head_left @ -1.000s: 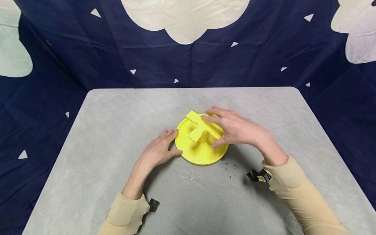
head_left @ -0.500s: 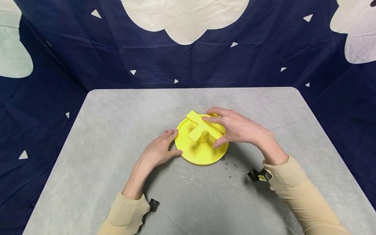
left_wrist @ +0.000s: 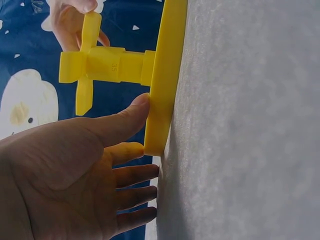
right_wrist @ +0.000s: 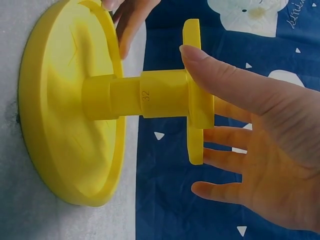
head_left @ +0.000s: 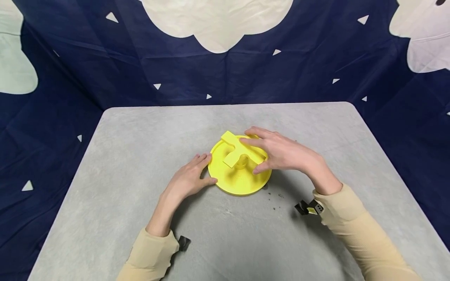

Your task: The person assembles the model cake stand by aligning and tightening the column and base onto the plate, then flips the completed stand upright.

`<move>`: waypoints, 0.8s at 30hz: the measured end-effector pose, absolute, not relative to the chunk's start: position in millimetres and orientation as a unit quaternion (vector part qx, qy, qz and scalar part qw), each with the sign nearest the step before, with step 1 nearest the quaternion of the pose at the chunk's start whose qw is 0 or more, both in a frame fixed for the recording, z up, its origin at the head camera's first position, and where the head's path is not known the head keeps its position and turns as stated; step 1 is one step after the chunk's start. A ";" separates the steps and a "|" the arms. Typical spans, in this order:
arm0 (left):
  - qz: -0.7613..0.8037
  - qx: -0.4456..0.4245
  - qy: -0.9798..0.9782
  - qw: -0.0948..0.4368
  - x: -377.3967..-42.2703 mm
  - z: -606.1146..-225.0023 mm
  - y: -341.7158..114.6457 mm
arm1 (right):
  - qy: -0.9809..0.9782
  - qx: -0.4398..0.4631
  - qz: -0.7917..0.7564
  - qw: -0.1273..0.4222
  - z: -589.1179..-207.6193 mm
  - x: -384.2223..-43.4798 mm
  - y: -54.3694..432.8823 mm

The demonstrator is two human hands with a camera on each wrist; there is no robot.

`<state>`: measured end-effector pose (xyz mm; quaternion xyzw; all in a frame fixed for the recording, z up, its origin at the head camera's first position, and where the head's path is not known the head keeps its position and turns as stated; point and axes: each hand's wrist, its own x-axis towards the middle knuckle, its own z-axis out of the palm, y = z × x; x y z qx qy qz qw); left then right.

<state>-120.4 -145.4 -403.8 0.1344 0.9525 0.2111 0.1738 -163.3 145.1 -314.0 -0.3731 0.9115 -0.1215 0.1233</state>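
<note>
A round yellow disc [head_left: 240, 182] with a raised rim lies on the table. From its middle rises a stepped yellow post [right_wrist: 165, 93] topped by a cross-shaped handle [head_left: 233, 158]. My left hand [head_left: 188, 175] touches the disc's left edge, thumb on the rim and fingers nearly straight beside it. My right hand [head_left: 281, 150] holds the cross handle from the right, with thumb and fingers on either side of one arm. In the right wrist view the thumb lies against the handle, while the other fingers reach behind it. The left wrist view shows the post marked with small digits [left_wrist: 114, 67].
The grey table [head_left: 147, 144] has rounded far corners. Dark specks [head_left: 274, 208] lie right of the disc. A navy cloth [head_left: 190, 70] with pale cloud shapes and small triangles hangs around the back and sides. Black devices [head_left: 309, 207] sit at both wrists.
The head view has shifted slightly. Both hands keep nearly the same places on the disc and handle, and the handle shows no clear turn.
</note>
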 end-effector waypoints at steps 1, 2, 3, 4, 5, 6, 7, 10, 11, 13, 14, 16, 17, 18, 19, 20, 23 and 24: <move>0.210 0.134 0.953 0.174 -120.4 -403.8 -145.2 | 0.911 -0.373 -0.123 0.125 -314.3 -163.6 145.2; 0.210 0.134 0.953 0.174 -120.4 -403.7 -145.0 | 0.911 -0.373 -0.126 0.127 -314.7 -163.8 145.6; 0.210 0.135 0.953 0.173 -120.4 -403.7 -144.7 | 0.910 -0.371 -0.131 0.131 -315.2 -163.8 146.4; 0.210 0.135 0.953 0.173 -120.6 -403.5 -144.1 | 0.909 -0.368 -0.139 0.136 -315.9 -164.0 147.8; 0.209 0.137 0.953 0.172 -120.7 -403.5 -143.7 | 0.910 -0.362 -0.148 0.141 -317.0 -164.1 149.7; 0.208 0.137 0.953 0.172 -121.0 -403.5 -143.2 | 0.910 -0.354 -0.159 0.145 -318.4 -164.3 152.2; 0.207 0.140 0.953 0.171 -121.3 -403.4 -142.9 | 0.911 -0.345 -0.172 0.144 -320.1 -164.7 155.3; 0.208 0.144 0.952 0.170 -122.3 -401.9 -143.2 | 0.915 -0.314 -0.216 0.133 -326.5 -166.4 167.2; 0.209 0.146 0.952 0.168 -123.0 -401.3 -143.8 | 0.916 -0.304 -0.230 0.126 -329.1 -167.2 171.5; 0.214 0.149 0.952 0.160 -125.0 -399.4 -145.4 | 0.917 -0.291 -0.251 0.108 -335.2 -169.5 180.4; 0.218 0.147 0.952 0.157 -126.1 -398.3 -146.3 | 0.917 -0.284 -0.260 0.103 -338.2 -170.5 184.3; 0.224 0.146 0.952 0.146 -129.1 -396.3 -147.8 | 0.919 -0.270 -0.271 0.097 -344.6 -172.5 191.0; 0.225 0.146 0.953 0.141 -130.7 -395.3 -148.3 | 0.919 -0.263 -0.277 0.097 -347.7 -173.1 193.9; 0.225 0.145 0.954 0.137 -132.2 -394.4 -148.5 | 0.920 -0.255 -0.282 0.099 -350.8 -173.8 196.4; 0.223 0.146 0.955 0.132 -133.8 -393.7 -148.6 | 0.920 -0.246 -0.288 0.100 -353.2 -174.3 198.3; 0.223 0.145 0.956 0.128 -135.4 -392.9 -148.6 | 0.920 -0.238 -0.293 0.102 -355.8 -175.1 199.9; 0.215 0.147 0.959 0.114 -140.5 -391.8 -148.0 | 0.921 -0.220 -0.305 0.103 -362.6 -177.5 203.0; 0.214 0.149 0.959 0.108 -142.2 -391.8 -147.7 | 0.922 -0.216 -0.304 0.103 -364.3 -178.6 203.4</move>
